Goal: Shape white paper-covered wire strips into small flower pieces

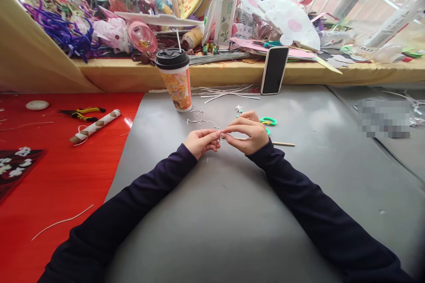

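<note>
Where both hands pinch it, the wire piece [219, 135] looks thin, white, bent.

One tall paper cup with a black lid [175, 80] stands on the grey surface [232, 212]. Just right of the cup leans one black smartphone [274, 70]; left of it lie one yellow-handled pair of pliers [81, 114] and one striped paper tube [95, 126]. Behind the cup stands one clear plastic bottle [226, 9]. Two bare hands, left [202, 141] and right [247, 132], meet in front of the cup.

We see cup [175, 80] behind our hands, phone [274, 70] right of cup, pliers [81, 114] far left, scissors [267, 121] behind right hand [247, 133].
</note>
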Demonstrator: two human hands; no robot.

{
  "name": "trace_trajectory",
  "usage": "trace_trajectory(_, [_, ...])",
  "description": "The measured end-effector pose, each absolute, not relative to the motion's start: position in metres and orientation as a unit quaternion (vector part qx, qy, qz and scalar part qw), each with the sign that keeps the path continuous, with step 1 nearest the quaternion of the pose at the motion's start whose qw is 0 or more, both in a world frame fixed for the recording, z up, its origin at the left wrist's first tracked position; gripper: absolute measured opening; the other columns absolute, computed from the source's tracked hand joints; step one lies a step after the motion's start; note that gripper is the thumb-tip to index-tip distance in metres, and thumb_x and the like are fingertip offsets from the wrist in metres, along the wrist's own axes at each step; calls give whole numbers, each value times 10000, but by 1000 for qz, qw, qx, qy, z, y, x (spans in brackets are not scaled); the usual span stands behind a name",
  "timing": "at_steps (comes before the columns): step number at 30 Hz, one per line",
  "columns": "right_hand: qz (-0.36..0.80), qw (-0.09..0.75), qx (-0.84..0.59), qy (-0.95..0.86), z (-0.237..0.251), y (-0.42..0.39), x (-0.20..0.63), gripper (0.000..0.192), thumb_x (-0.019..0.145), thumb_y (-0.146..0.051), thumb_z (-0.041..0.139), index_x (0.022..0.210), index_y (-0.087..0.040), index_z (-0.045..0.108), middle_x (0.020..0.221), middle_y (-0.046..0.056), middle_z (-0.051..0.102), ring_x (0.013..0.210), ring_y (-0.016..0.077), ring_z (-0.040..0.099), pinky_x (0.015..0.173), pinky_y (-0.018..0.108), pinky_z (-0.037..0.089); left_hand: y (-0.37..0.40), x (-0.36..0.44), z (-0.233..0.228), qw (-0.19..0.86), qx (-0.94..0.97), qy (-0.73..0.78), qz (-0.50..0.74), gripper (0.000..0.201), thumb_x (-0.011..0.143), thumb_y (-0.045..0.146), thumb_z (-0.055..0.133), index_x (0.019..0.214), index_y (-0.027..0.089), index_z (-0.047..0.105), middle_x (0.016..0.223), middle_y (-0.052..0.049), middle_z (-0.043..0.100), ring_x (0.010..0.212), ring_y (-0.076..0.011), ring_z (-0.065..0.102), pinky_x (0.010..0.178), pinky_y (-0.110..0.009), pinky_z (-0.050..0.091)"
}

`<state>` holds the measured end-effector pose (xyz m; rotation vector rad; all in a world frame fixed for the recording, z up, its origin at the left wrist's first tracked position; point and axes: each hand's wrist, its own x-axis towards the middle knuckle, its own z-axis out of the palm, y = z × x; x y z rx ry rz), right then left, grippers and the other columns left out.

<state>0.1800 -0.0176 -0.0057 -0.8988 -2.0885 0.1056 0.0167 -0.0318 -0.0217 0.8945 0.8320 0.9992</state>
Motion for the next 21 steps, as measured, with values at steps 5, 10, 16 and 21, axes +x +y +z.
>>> trace_trajectory(5, [53, 403, -350, -844, -5, -17, 180, 98, 703, -313, 566, 712, -252, 642, 704, -2, 622, 728, 168, 483, 730, 350, 391, -32, 16, -19, 698, 414, 376, 447, 223, 615, 279, 658, 704, 82, 608, 525, -2, 514, 492, -84, 511, 469, -225, 406])
trace_trajectory(10, [32, 404, -324, -855, -4, -13, 183, 164, 705, -327, 576, 829, -248, 648, 777, 10, 629, 756, 166, 471, 740, 335, 399, -31, 16, -23, 688, 422, 378, 453, 252, 611, 296, 659, 742, 85, 615, 532, -6, 527, 490, -85, 511, 472, -228, 412])
trace_trajectory(16, [-26, 374, -302, -876, -9, -9, 187, 157, 745, -289, 542, 857, -291, 653, 831, -8, 634, 792, 172, 440, 718, 325, 398, -31, 16, -23, 672, 433, 394, 453, 282, 600, 316, 662, 731, 73, 608, 524, -15, 532, 487, -87, 512, 479, -228, 424])
trace_trajectory(21, [-67, 396, -275, -874, -11, -9, 188, 139, 732, -261, 565, 828, -290, 661, 752, -12, 638, 769, 167, 425, 667, 302, 398, -31, 15, -22, 678, 436, 390, 444, 281, 593, 325, 665, 705, 76, 601, 537, -7, 520, 496, -86, 513, 466, -220, 417])
